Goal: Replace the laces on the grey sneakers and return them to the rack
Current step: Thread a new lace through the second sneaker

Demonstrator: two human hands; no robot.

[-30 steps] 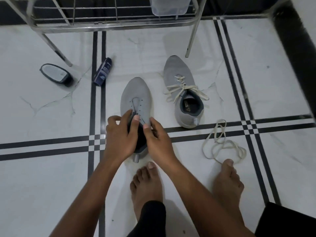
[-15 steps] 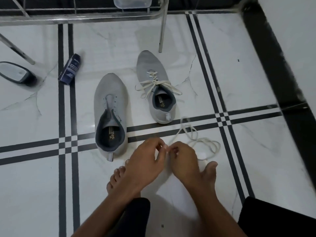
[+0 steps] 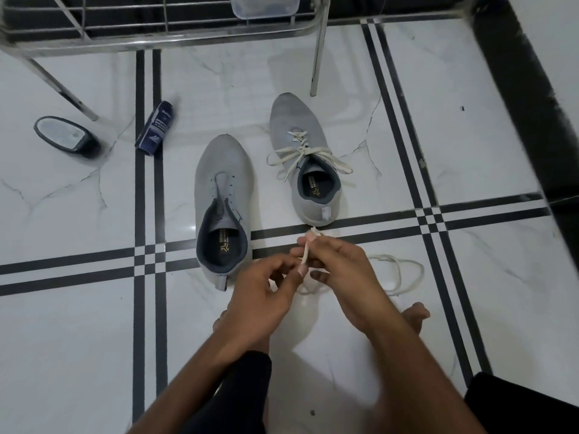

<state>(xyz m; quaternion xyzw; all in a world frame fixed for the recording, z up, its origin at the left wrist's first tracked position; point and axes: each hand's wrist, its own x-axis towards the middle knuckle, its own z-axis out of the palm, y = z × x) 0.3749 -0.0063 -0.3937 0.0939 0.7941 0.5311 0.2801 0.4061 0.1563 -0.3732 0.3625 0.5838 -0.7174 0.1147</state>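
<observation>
Two grey sneakers stand on the tiled floor. The left sneaker [image 3: 223,202] has bare eyelets and no lace. The right sneaker [image 3: 302,158] carries a loose white lace. A separate white lace [image 3: 398,274] lies in loops on the floor to the right. My right hand [image 3: 338,270] pinches one end of that lace and lifts it, and my left hand [image 3: 266,296] pinches the same strand just below. Both hands hover in front of the sneakers' heels.
The metal shoe rack [image 3: 163,36] stands at the top, one leg [image 3: 318,57] just behind the right sneaker. A dark blue bottle [image 3: 154,128] and a black brush [image 3: 64,136] lie at the left. My bare feet [image 3: 413,314] rest under my hands. A black skirting runs along the right.
My hands left the unlaced sneaker's collar, moved right to the loose lace and picked up its end. The end is now raised higher than half a second ago.
</observation>
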